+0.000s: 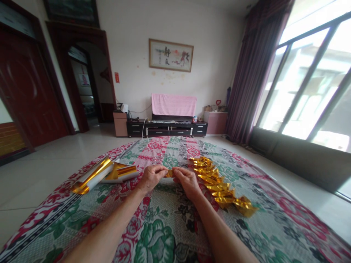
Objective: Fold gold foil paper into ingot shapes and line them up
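Between the fingertips of both hands is a small piece of gold foil, held just above the patterned cloth. My left hand pinches its left end, and my right hand pinches its right end. Most of the piece is hidden by the fingers. To the right of my right hand, several folded gold foil pieces lie in a slanting row on the cloth. Left of my left hand rest a gold and white foil roll and a second, partly unrolled one.
A flowered cloth covers the wide surface in front. Beyond it stand a low black cabinet and something under a pink cloth against the wall. Purple curtains and a window are at the right, a red door at the left.
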Demonstrator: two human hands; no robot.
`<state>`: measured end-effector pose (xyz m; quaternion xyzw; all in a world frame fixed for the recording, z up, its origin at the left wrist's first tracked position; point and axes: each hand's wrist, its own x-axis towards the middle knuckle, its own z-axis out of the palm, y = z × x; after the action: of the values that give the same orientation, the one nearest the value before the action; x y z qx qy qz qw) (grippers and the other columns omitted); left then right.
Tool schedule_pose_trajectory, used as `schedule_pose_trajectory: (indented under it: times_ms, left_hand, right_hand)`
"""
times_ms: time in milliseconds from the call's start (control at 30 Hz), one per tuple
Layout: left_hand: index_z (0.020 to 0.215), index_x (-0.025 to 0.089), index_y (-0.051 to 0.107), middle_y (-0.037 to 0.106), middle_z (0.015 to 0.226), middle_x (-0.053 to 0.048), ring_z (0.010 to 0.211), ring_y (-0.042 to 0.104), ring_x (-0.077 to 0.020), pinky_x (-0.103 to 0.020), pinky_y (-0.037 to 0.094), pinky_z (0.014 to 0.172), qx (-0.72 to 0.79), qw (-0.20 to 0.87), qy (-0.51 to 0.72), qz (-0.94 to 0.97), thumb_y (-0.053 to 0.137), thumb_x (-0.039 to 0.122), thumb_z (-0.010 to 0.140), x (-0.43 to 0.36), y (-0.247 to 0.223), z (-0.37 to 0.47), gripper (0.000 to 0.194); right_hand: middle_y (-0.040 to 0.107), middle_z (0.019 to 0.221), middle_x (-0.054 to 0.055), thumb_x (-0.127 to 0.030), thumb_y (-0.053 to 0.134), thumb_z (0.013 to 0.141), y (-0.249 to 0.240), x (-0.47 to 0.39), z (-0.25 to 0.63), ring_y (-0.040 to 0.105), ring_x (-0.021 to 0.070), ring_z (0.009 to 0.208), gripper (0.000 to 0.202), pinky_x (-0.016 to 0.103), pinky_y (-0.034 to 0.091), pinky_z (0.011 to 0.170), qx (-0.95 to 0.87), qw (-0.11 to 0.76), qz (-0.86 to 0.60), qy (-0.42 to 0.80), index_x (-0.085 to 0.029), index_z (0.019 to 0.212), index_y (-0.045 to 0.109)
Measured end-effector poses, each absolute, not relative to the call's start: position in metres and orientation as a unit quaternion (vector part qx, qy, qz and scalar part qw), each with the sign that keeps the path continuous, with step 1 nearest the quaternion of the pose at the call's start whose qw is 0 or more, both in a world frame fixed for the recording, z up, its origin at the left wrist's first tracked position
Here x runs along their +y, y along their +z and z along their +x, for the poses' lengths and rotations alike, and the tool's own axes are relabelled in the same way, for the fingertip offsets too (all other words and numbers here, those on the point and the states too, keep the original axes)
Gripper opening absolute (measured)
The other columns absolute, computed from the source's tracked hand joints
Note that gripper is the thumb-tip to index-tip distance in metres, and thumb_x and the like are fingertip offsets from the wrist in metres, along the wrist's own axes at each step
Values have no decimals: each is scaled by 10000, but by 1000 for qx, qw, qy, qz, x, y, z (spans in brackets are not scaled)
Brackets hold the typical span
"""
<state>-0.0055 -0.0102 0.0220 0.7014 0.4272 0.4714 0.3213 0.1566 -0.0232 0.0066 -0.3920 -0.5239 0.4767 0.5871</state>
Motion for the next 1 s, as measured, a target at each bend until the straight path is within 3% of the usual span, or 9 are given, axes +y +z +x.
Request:
schedule_pose_trajectory:
  times_ms: [233,433,567,800,1000]
  left_hand:
    - [799,131,679,653,580,-23,536,594,-113,-189,421,505,447,429,463,633,585,300,701,-12,24,1,217]
    - [900,141,626,672,675,-17,502,602,-90,-160,418,453,440,575,457,516,664,240,633,-13,29,1,287]
    - [868,129,621,656,650,-10,503,602,-88,-155,430,443,419,631,452,470,690,214,612,-11,28,0,278]
    - [898,123,631,657,670,-24,494,590,-88,-166,424,434,422,649,441,455,701,261,628,-8,26,-4,311]
    - [882,126,655,683,803,-72,562,615,-121,-193,417,474,450,580,434,522,614,442,699,-15,32,-1,368]
  right_hand:
    - [673,711,28,-449,661,639,8,-23,156,609,156,605,356,284,503,593,-501,585,-391,504,-167,856,673]
    - [645,636,-9,-420,675,627,10,-23,156,580,123,531,393,250,480,556,-505,574,-385,517,-184,937,625]
    - [633,652,1,-420,627,657,12,-24,158,565,123,535,300,240,463,543,-537,560,-381,503,-169,820,637]
    - [638,689,9,-342,626,647,11,-24,158,539,121,585,295,221,434,543,-577,541,-413,451,-157,876,657]
    - [642,690,16,-381,600,674,9,-23,156,545,126,597,266,242,453,577,-590,544,-409,434,-158,792,683]
